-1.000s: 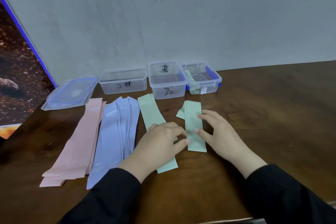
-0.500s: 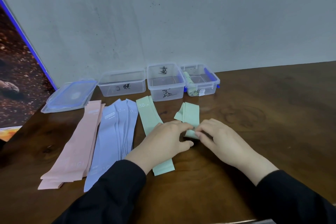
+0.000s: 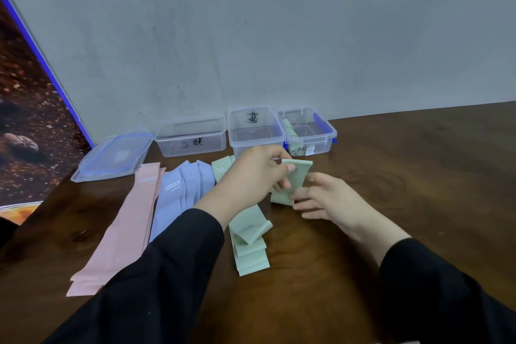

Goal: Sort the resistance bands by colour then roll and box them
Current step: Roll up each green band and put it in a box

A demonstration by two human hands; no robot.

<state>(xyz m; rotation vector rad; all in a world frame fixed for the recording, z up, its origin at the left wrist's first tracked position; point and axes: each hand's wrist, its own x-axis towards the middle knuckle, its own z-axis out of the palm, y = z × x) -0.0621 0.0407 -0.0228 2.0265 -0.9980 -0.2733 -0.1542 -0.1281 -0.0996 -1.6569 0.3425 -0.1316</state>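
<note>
Both hands, left hand [image 3: 255, 173] and right hand [image 3: 328, 198], grip pinched on a flat, matte, pale-green rubbery band [image 3: 293, 179].

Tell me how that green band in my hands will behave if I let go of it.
The green band likely flops and unrolls: it bends limply between the left hand and right hand. Probably light and thin, like the curled green bands lying beside it.

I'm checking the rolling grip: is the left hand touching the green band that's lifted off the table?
Touching. The head view shows the left hand with its thumb pressed on the face of the lifted green band, fingers curled behind it.
</note>
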